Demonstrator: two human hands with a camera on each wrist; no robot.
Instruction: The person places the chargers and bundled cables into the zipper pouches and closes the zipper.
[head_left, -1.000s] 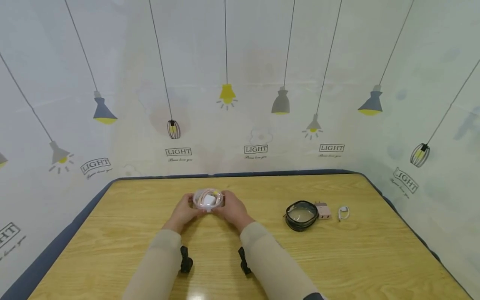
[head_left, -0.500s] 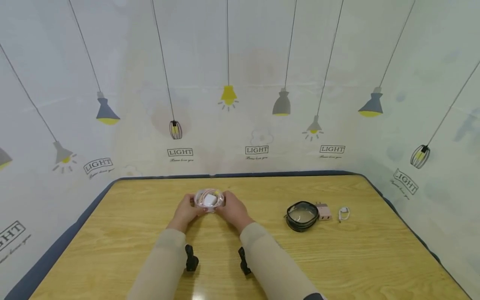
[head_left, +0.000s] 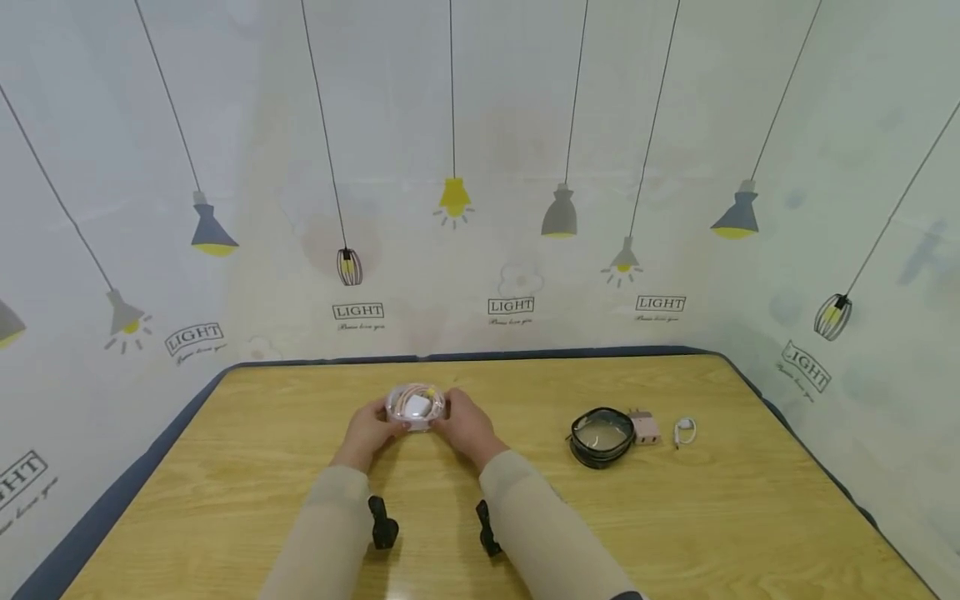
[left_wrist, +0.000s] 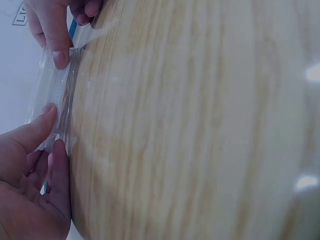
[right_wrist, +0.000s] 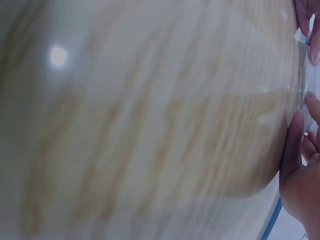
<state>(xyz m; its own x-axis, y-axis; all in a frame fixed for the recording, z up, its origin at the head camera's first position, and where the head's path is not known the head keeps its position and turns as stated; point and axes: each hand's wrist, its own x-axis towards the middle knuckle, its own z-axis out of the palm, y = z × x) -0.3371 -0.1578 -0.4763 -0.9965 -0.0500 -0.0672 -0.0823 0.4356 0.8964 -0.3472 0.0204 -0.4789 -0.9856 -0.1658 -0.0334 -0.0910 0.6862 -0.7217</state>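
Note:
Both hands hold a round clear plastic case (head_left: 420, 426) just above or on the far part of the table; I cannot tell whether it touches the wood. A white charger plug (head_left: 417, 406) and a coiled pinkish cable (head_left: 405, 392) show inside it. My left hand (head_left: 367, 433) grips its left side, the thumb at the front. On the right side, my right hand (head_left: 468, 425) grips it likewise. In the left wrist view, both thumbs press the ribbed clear wall of the case (left_wrist: 46, 92). The right wrist view catches the case only at its edge.
Right of the hands lies a round black-edged pouch (head_left: 602, 442) with a clear top. Touching or close beside it is a pink plug adapter (head_left: 646, 427). A short white cable (head_left: 685, 432) lies farther right. A patterned curtain (head_left: 510, 208) stands behind the wooden table (head_left: 480, 379).
Both hands keep their grip on the case, which stays in nearly the same place. The head view shifts slightly. The things at the right lie unmoved.

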